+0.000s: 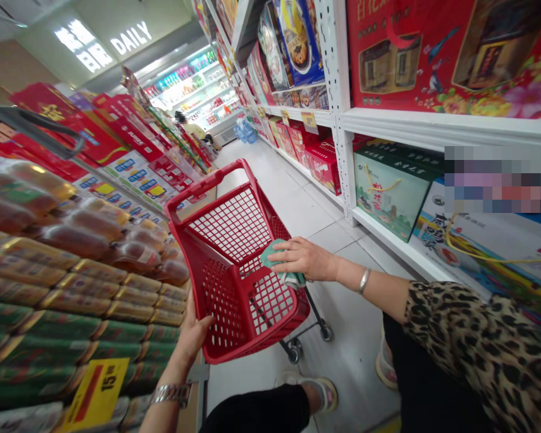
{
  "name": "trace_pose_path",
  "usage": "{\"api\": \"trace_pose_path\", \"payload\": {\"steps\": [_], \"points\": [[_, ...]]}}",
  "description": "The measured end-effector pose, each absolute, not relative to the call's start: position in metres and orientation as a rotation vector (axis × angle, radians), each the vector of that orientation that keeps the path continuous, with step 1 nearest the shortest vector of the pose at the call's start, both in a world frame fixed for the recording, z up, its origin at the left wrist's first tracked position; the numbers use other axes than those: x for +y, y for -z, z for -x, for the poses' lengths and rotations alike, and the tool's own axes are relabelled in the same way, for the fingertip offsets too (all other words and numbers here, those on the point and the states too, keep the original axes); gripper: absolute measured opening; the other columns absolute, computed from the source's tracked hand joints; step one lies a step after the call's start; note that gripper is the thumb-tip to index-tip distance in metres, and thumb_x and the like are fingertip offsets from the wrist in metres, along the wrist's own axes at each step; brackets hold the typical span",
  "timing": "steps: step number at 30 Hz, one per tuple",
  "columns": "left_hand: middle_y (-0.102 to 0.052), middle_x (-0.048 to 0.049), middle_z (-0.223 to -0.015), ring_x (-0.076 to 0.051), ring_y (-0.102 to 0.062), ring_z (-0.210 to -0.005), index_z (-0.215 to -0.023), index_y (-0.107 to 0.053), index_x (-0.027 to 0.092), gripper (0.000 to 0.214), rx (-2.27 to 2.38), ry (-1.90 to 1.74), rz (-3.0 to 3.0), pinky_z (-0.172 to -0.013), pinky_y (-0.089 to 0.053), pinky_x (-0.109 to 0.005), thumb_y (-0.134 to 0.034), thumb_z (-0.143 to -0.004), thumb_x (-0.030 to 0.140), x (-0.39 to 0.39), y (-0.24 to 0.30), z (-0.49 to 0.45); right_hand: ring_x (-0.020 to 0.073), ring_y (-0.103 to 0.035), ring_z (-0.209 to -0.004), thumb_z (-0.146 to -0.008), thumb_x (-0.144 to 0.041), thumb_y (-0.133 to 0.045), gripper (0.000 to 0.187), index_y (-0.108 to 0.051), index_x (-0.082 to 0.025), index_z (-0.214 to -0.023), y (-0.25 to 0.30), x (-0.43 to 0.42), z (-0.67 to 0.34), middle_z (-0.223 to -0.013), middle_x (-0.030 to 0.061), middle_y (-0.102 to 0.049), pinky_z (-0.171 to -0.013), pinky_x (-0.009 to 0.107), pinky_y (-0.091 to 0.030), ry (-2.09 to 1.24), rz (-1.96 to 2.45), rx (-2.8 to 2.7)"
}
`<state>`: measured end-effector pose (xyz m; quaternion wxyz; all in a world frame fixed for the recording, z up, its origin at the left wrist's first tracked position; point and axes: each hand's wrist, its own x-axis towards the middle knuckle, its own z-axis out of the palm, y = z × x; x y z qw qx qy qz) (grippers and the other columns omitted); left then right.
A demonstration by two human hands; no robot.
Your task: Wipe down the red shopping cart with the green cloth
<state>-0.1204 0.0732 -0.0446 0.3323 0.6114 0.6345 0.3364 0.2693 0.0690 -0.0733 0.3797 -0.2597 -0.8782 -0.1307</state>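
Observation:
A red plastic shopping cart (228,346) stands in front of me, its basket perforated and its handle at the far end. My left hand (195,331) grips the left rim of the basket, thumb over the edge. On the right rim, my right hand (304,258) presses a green cloth (270,257), fingers closed over it. Part of the cloth hangs below the fingers. Two wheels of the cart show at lower right on the tiled floor.
Stacked drink cans (63,282) and bottles (90,231) line the left, with a yellow price tag (97,391). White shelves (433,129) with gift boxes (388,186) run along the right. Farther down the aisle, a person (196,129) is near a lit refrigerated display (202,90).

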Motion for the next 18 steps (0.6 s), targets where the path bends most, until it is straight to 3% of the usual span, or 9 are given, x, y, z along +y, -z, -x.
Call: {"api": "trace_pose_path", "payload": {"steps": [3,7,12,18], "points": [[-0.051,-0.0106,-0.155,-0.034,-0.047,-0.145,-0.160,-0.031,0.025,0.107,1.677,-0.844,-1.611,-0.122,-0.037,-0.048,-0.066,-0.059,0.022,0.069,0.046,0.127,0.0221,-0.056,-0.136,-0.102,-0.022,-0.061,0.026,-0.073,-0.026,-0.124,0.070,0.080,-0.272,-0.139,0.0048,-0.070,-0.096,0.037,-0.041,0.306,0.786,-2.217],[-0.065,-0.0109,-0.140,-0.034,-0.062,-0.128,-0.159,-0.036,0.025,0.105,1.691,-0.774,-1.583,-0.112,-0.049,-0.048,-0.069,-0.059,0.023,0.067,0.042,0.127,0.0231,-0.055,-0.137,-0.100,-0.021,-0.063,0.028,-0.072,-0.028,-0.126,0.067,0.099,-0.279,-0.139,0.0045,-0.070,-0.095,0.038,-0.042,0.324,0.914,-2.173],[-0.070,-0.0122,-0.133,-0.034,-0.068,-0.119,-0.161,-0.033,0.023,0.112,1.649,-0.732,-1.483,-0.107,-0.053,-0.047,-0.077,-0.058,0.032,0.072,0.031,0.112,0.0232,-0.051,-0.140,-0.103,-0.022,-0.058,0.028,-0.071,-0.029,-0.126,0.056,0.118,-0.298,-0.144,0.0027,-0.067,-0.093,0.038,-0.043,0.395,1.136,-2.043],[-0.075,-0.0119,-0.121,-0.033,-0.070,-0.116,-0.151,-0.050,0.023,0.103,1.613,-0.635,-1.656,-0.106,-0.053,-0.047,-0.084,-0.057,0.047,0.097,0.023,0.099,0.0244,-0.047,-0.142,-0.105,-0.014,-0.050,0.034,-0.072,-0.029,-0.126,0.043,0.143,-0.331,-0.147,0.0034,-0.064,-0.098,0.041,-0.042,0.348,1.359,-1.877]]}}
